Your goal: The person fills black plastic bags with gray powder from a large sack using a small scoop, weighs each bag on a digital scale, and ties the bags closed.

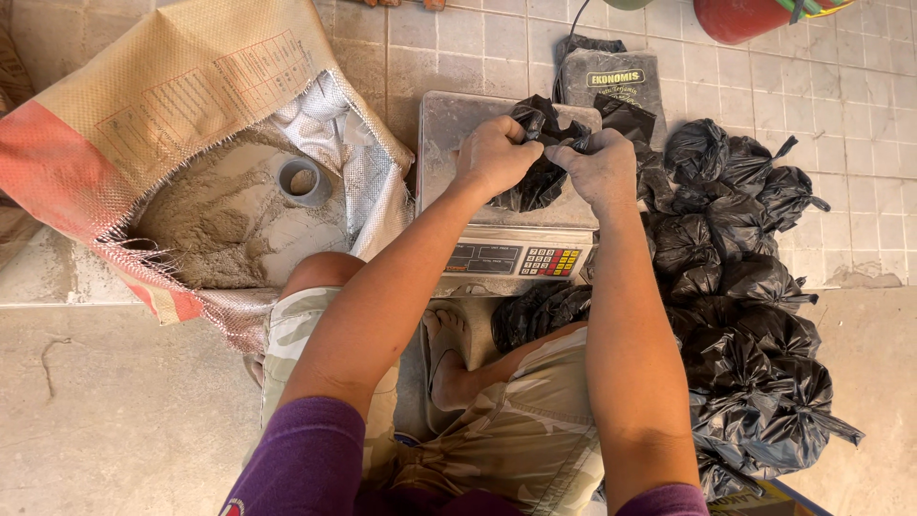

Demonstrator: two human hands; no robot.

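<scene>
Both hands on one black plastic bag [541, 177], sitting on the steel pan of the digital scale [449, 124] at scene centre. Left hand [494, 155] fingers clenched on the bag's neck; right hand [600, 164] pinching the same gathered top (hands nearly touching). Right of scale: pile of tied black bags [745, 287]. Left: open woven sack [191, 105] of grey powder [205, 229], small round cup [304, 181] half-sunk in it.

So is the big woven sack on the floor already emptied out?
No, the woven sack lies open with a heap of grey powder and a small round cup inside it.
</scene>
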